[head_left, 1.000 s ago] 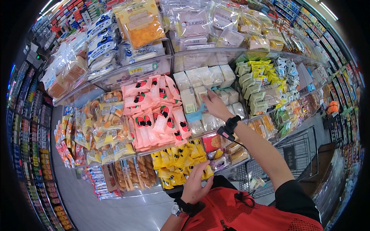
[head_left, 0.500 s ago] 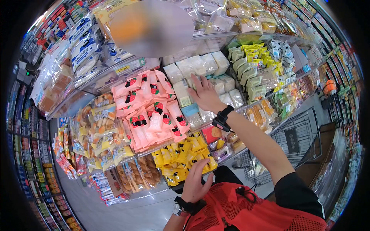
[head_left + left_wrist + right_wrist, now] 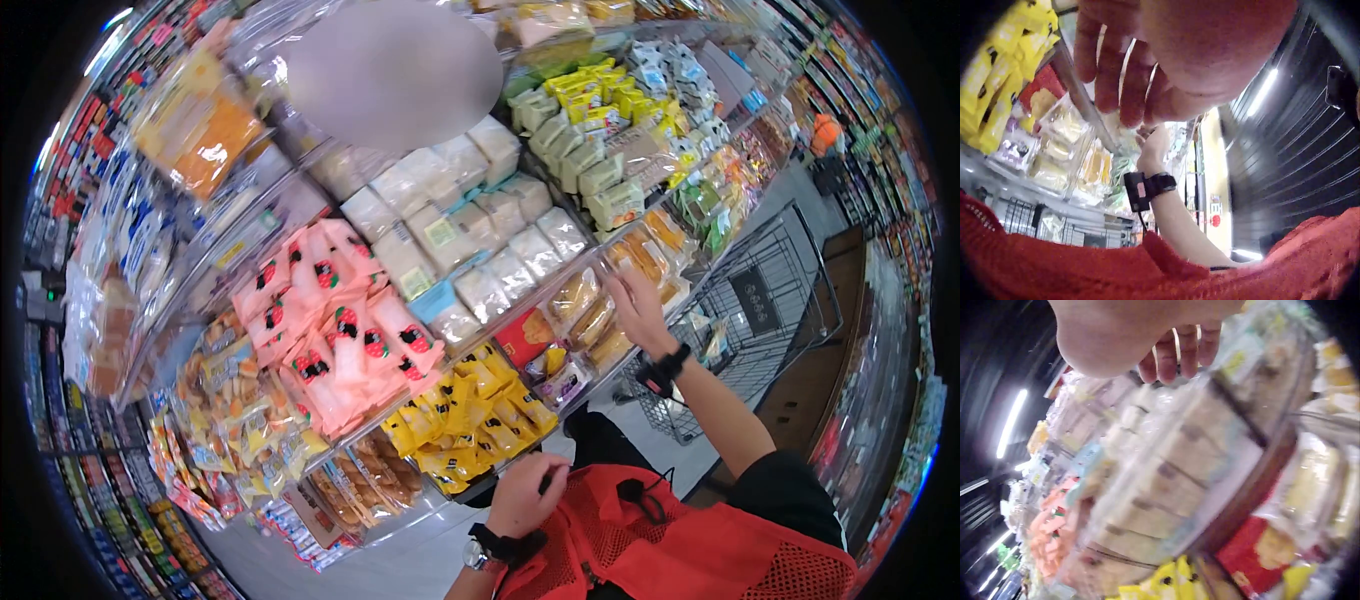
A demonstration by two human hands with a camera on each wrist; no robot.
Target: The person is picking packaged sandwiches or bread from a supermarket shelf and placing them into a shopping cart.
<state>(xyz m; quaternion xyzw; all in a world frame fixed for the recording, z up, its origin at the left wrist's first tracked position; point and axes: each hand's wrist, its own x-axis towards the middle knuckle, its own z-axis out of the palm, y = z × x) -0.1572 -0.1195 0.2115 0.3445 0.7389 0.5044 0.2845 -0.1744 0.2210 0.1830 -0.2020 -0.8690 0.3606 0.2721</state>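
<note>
Right hand (image 3: 638, 314): nearer one, fingers loosely extended, nothing gripped.
Wrapped bread (image 3: 594, 325): just left of those fingers, long axis slanting across them.
White packs (image 3: 508, 274): farther left, in rows.
Left hand (image 3: 525, 497): fingers relaxed, empty, by red vest (image 3: 640, 520).

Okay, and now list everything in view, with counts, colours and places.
Strawberry-print packets: many, pink, centre-left
Wrapped blocks: many, whitish, centre
Small packets: many, green, upper right
Chick-yellow packets: many, yellow, nearest bin
Pastry bags: several, brown, lower left
Cart: one, dark, right
Background shelves: several, mixed, both sides
Vest: one, red, on the person
Watch: one, silver, left wrist
Left hand: one, bare, before the vest
Right hand: one, bare, above wrapped bread
</note>
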